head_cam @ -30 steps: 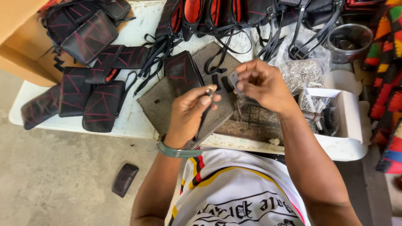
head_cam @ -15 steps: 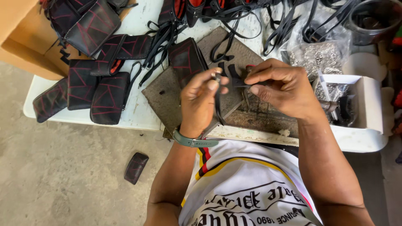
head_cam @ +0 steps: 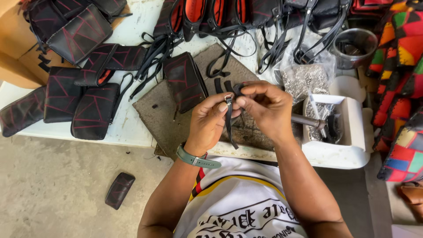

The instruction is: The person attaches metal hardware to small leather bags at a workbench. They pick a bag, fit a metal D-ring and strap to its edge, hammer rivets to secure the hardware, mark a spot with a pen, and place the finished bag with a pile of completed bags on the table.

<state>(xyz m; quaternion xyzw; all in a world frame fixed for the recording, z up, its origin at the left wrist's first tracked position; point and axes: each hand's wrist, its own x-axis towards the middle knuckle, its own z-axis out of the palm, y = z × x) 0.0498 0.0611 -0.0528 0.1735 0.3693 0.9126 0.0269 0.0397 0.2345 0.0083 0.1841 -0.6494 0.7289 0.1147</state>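
White tabletop (head_cam: 132, 128) crowded with black red-stitched pouches (head_cam: 94, 110) fills the upper frame, while at centre the left hand (head_cam: 210, 125) and right hand (head_cam: 264, 110) together pinch a thin black strap (head_cam: 229, 125) with a small metal buckle (head_cam: 228, 98) above a worn brown mat (head_cam: 163, 114).

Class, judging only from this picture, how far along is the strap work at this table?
Done: stitched black pouches lie finished on the table. In hand: the left hand and right hand hold a black strap with a metal ring. Left: loose strap pieces wait on the mat.
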